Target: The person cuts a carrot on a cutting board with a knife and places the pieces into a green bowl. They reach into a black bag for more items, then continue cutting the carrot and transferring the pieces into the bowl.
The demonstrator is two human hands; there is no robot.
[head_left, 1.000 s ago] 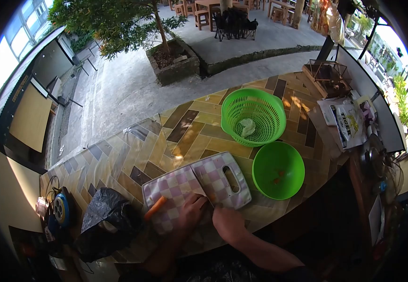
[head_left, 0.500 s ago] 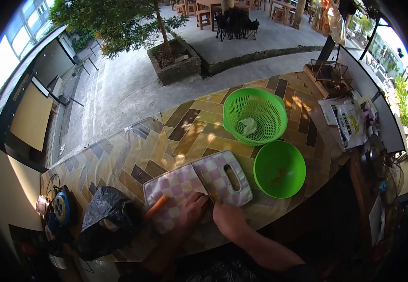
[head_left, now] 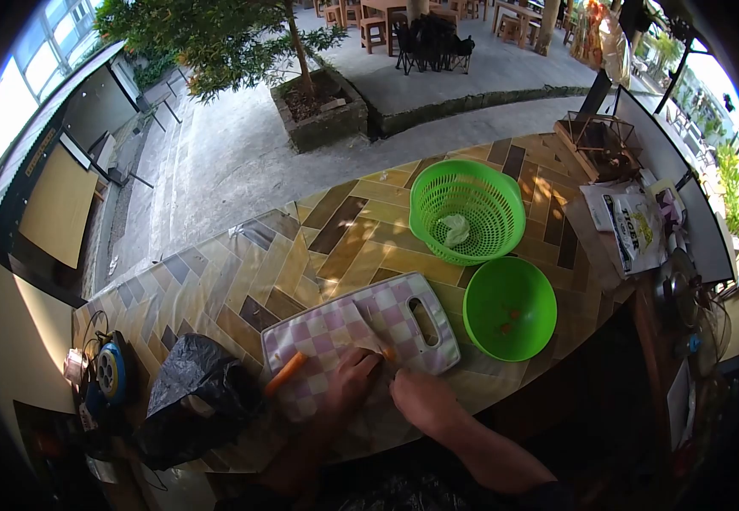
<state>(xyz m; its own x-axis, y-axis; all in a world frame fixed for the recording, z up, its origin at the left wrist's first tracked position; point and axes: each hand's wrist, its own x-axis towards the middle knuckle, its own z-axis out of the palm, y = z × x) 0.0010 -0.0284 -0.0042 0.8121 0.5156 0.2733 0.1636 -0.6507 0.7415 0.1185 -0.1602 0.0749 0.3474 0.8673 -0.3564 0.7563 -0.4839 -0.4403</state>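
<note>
The knife (head_left: pixel 369 320) is tipping a little, and the right hand (head_left: pixel 421 400) is moving slightly right. One big orange carrot (head_left: pixel 286 373) is lying on the board (head_left: pixel 314 341), low in the middle of the frame; one small orange bit (head_left: pixel 389 352) is showing beside the blade. The right hand is gripping the knife. The left hand (head_left: pixel 355 375) is bending its fingers; what they are holding, I cannot tell.

brd (head_left: pixel 314 341) pink/wht chk | carrot (head_left: pixel 287 373) orng | bowl (head_left: pixel 510 289) grn | bskt (head_left: pixel 493 213) grn
</note>
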